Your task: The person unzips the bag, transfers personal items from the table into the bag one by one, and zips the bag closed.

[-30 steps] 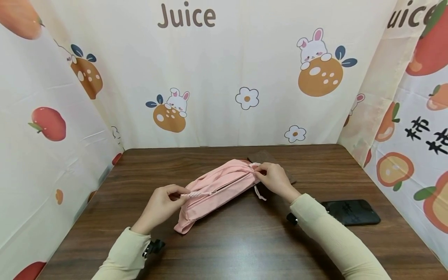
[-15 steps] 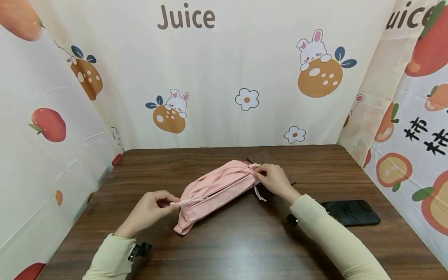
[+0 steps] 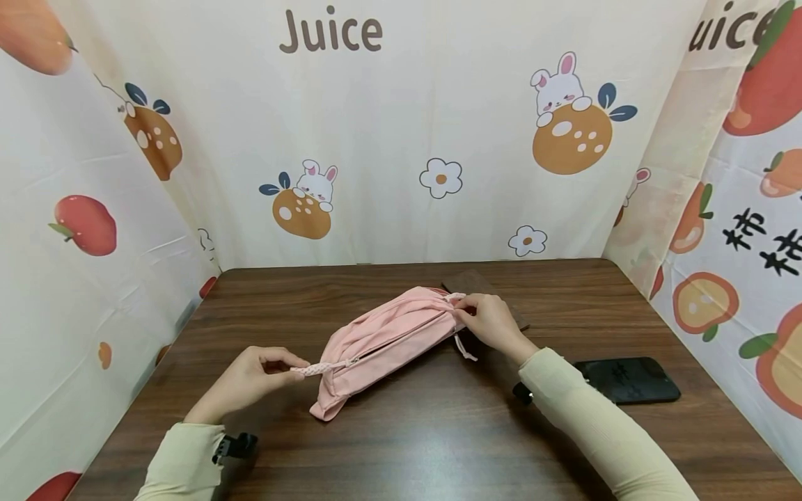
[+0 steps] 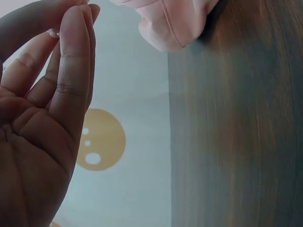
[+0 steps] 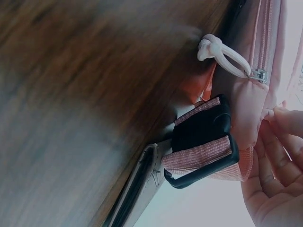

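A pink fabric pouch [image 3: 385,337] lies slantwise in the middle of the brown wooden table [image 3: 401,445]. My left hand [image 3: 244,383] pinches the braided pink zipper cord [image 3: 313,369] at the pouch's near left end and holds it taut. My right hand [image 3: 491,323] grips the gathered far right end of the pouch. In the right wrist view a black strap buckle [image 5: 203,142] and a white knotted zipper pull [image 5: 222,56] show on the pouch [image 5: 265,61]. The left wrist view shows my fingers [image 4: 71,56] pressed together beside the pouch's corner [image 4: 170,23].
A black phone [image 3: 629,380] lies flat on the table at the right, beside my right forearm. A dark brown flat item [image 3: 476,285] sits partly under the pouch behind my right hand. Printed cloth walls enclose the table on three sides.
My left hand has drawn the braided zipper cord leftward and toward me, away from the pouch. The right hand has stayed in place on the pouch's far end.
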Tool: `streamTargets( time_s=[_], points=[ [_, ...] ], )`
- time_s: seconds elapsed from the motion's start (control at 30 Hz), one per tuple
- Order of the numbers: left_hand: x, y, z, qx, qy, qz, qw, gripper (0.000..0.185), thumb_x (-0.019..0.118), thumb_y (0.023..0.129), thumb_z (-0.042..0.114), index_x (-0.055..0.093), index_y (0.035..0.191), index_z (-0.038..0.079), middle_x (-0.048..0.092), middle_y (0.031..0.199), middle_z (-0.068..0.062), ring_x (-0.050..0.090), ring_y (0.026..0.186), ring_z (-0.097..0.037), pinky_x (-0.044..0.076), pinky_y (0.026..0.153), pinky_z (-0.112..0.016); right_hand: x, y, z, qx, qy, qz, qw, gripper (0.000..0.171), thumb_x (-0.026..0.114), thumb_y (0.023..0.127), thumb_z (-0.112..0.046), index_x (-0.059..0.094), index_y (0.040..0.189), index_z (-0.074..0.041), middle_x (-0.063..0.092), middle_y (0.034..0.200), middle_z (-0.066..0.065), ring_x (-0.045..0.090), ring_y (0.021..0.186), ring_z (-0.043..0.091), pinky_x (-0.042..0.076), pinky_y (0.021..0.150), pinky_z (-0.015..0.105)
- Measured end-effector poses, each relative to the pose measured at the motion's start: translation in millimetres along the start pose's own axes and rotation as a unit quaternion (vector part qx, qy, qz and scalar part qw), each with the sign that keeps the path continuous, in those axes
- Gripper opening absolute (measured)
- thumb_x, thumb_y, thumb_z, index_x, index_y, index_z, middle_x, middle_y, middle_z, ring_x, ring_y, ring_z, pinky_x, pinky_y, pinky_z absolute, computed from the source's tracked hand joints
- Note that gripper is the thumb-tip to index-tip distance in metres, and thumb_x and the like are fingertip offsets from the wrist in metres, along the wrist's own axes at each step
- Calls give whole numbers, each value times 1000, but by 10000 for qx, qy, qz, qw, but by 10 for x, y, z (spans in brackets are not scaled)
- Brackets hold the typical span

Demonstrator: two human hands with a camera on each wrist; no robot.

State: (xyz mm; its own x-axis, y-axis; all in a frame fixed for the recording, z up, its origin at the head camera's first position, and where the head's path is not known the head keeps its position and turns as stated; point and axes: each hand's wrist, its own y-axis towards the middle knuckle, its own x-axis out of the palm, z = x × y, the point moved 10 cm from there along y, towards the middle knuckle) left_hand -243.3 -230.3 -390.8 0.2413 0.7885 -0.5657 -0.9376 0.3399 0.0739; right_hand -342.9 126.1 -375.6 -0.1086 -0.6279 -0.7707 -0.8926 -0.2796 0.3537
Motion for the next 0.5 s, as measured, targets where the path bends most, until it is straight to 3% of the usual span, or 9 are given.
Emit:
streamTargets(
  time_s=[0.5],
  points=[
    [-105,-112,-97,-81,193,-320,9993,12,75,86,23,76,96,17,70,80,3,58,67,-3,50,59,-24,23,11,16,74,-73,-109,9999,11,71,89,-17,78,93,-8,76,102,7,69,83,19,51,68,33]
  ],
)
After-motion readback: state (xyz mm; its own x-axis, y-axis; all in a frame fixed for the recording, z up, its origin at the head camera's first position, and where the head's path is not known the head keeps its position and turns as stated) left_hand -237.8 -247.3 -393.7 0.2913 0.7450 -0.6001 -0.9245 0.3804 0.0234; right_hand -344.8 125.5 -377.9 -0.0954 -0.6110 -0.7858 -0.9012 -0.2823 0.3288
